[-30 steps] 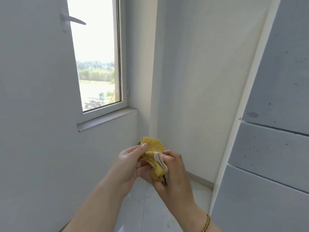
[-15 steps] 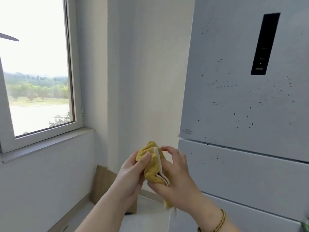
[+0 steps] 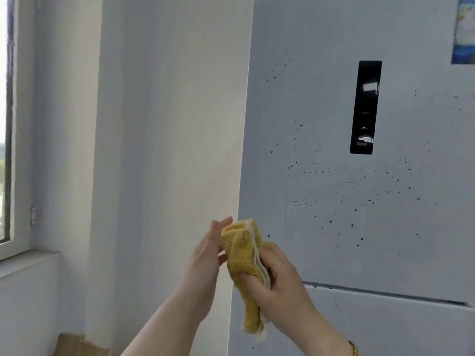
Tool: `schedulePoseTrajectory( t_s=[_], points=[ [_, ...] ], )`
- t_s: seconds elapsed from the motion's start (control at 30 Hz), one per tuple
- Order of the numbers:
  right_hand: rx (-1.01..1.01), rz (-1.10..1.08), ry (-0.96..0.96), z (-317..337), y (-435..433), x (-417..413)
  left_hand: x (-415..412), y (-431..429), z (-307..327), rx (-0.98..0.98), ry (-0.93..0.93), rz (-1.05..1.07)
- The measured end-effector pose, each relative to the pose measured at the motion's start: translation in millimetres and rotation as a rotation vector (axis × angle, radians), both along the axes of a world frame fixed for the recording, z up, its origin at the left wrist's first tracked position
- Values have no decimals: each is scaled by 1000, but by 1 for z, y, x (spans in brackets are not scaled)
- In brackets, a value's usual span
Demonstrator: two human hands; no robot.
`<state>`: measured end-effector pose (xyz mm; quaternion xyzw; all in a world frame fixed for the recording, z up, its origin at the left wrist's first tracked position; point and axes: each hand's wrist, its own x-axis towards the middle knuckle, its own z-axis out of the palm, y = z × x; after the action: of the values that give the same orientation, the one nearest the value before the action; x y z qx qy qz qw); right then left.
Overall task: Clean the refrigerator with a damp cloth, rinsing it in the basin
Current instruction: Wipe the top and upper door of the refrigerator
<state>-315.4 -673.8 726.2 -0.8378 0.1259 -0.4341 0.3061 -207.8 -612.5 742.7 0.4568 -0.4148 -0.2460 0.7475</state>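
A folded yellow cloth [image 3: 243,255] with a white edge is held in front of me at chest height. My right hand [image 3: 275,281] grips it around the middle, fingers curled over the fold. My left hand [image 3: 208,255] is beside it with straight fingers, the fingertips touching the cloth's top left. The white refrigerator [image 3: 334,124] fills the right half of the view, its upper door covered in small dark specks around a black control panel [image 3: 365,106]. No basin is in view.
A white wall [image 3: 167,124] stands left of the refrigerator. A window [image 3: 5,124] and its sill [image 3: 23,260] are at the far left. A brown board [image 3: 77,345] leans low in the corner. A blue sticker [image 3: 464,29] sits at the fridge's top right.
The view has swung right and up from the window to the speckled fridge door. My left hand has loosened from holding the cloth to touching it with straight fingers.
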Motion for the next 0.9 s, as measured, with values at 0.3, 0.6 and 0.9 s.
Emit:
schedulePoseTrajectory(
  t_s=[0.3, 0.6, 0.9],
  points=[
    [-732, -905, -241, 93, -134, 23, 81, -115, 77, -17, -367, 145],
    [-891, -1015, -347, 216, -195, 33, 91, -190, 140, -116, -525, 282],
    [-1392, -885, -25, 258, -218, 79, 82, -215, 190, -289, -416, 448]
  ],
)
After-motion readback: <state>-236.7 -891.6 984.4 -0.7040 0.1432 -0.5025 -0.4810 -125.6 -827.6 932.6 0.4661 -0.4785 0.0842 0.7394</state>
